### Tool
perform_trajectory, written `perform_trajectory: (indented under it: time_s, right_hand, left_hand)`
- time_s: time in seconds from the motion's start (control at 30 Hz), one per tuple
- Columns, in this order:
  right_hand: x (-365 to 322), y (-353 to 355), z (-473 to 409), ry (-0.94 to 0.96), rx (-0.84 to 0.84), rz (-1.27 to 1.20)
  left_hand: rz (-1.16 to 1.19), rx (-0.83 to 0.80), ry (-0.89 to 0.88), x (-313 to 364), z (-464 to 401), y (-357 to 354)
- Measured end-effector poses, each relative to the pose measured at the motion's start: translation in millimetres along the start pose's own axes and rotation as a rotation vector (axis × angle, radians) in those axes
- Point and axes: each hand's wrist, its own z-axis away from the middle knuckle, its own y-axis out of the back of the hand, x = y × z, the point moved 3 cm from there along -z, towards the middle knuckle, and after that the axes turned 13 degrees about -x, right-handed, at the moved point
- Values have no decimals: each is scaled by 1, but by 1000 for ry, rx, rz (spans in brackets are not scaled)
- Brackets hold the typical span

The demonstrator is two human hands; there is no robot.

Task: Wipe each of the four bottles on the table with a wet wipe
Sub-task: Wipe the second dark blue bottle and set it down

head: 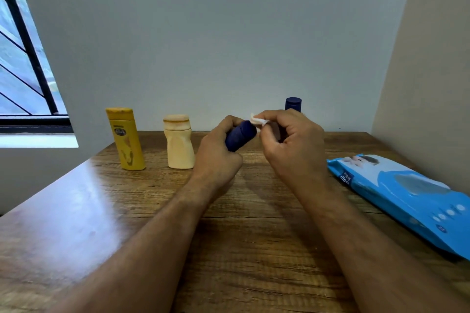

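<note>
Wood-grain tabletop (101, 211) carries everything, running back to a pale wall. Largest on it is the blue wet-wipe pack (407, 193), lying flat near the right edge, well apart from the bottles. At the back left stands the yellow bottle (126, 138), upright, and just beside it to the right the cream bottle (178, 142), also upright (its cap a shade darker than its body). Behind the right hand (292, 142) a dark blue bottle at the back (293, 103) shows only its cap; the rest is hidden.

Held above the middle of the tabletop, the left hand (218, 152) has its fingers curled tightly round the dark blue bottle in hand (240, 135), which is tilted with its upper end pointing up and to the right. The right hand's fingers are bent inward, thumb and fingertips pinching a small folded white wipe (258, 121) against the upper end of that bottle. The two hands are close together, nearly touching.
</note>
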Motion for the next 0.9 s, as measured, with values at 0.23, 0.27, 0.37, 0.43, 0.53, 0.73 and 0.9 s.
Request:
perform_trajectory:
  time_s: [0.23, 0.27, 0.37, 0.43, 0.53, 0.73, 0.9]
  right_hand:
    - [3, 1, -1, -37, 33, -51]
    - [4, -2, -1, -54, -7, -56]
    - [4, -6, 0, -84, -88, -69]
    - [3, -4, 0, -76, -48, -59]
    - [4, 3, 0, -64, 72, -42]
    - [3, 2, 1, -24, 83, -24]
    - [-1, -1, 4, 57, 89, 14]
  left_hand:
    - [208, 18, 59, 2, -1, -2]
    - [241, -11, 62, 4, -1, -4]
    - [399, -84, 53, 11, 3, -8]
    - [472, -126, 56, 12, 5, -9]
    - [461, -153, 57, 15, 7, -10]
    - [312, -80, -55, 19, 4, -12]
    - [270, 16, -73, 23, 5, -14]
